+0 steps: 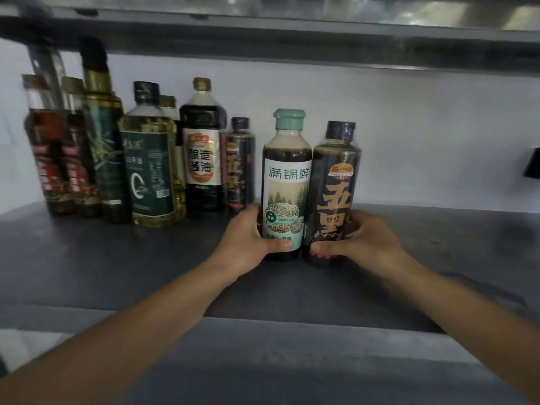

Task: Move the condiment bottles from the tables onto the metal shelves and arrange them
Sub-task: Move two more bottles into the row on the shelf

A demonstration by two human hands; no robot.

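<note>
Row of oil and soy bottles (152, 159) is standing at shelf (117, 258) back-left. Left hand (248, 238) is gripping the green-capped bottle (287, 182) low, upright on shelf. Right hand (362, 241) is gripping the touching dark bottle (334, 194).

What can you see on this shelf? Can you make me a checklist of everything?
Surface: grey metal shelf, dull, smudged.
Job's things: green-capped bottle and dark gold-lettered bottle side by side in front; row of bottles upright at back left.
Clutter: nothing seen.
Grips: left hand holds the green-capped bottle low down; right hand holds the dark gold-lettered bottle.
Cables: nothing seen.
Surroundings: white wall behind, upper shelf above, dark object at right edge.
</note>
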